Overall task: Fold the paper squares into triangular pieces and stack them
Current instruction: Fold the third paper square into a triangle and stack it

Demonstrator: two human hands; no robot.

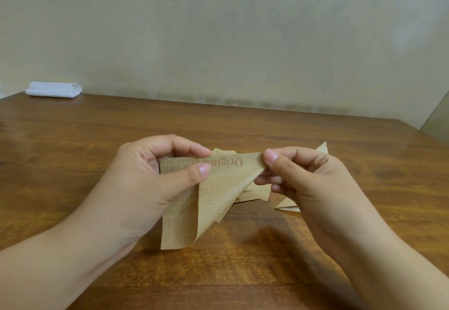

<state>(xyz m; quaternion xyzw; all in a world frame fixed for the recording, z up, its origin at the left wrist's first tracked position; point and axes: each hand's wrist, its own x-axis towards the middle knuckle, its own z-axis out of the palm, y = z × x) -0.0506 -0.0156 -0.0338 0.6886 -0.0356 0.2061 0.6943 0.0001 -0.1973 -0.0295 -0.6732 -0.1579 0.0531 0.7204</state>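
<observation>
The paper (213,188), tan with printed text, is held in the air above the surface (97,139), half folded, one flap curling down. The left hand (150,178) pinches its top edge between thumb and fingers (192,150); the right hand (298,176) pinches the corner. The corners could slip apart and crease askew. Folded pieces (252,194) lie just behind.

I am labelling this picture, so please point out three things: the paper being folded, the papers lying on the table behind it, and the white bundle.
paper being folded (216,188), head view, on its printed middle.
papers on the table (252,194), head view, on an edge between the hands.
white bundle (53,89), head view, on its middle.
</observation>
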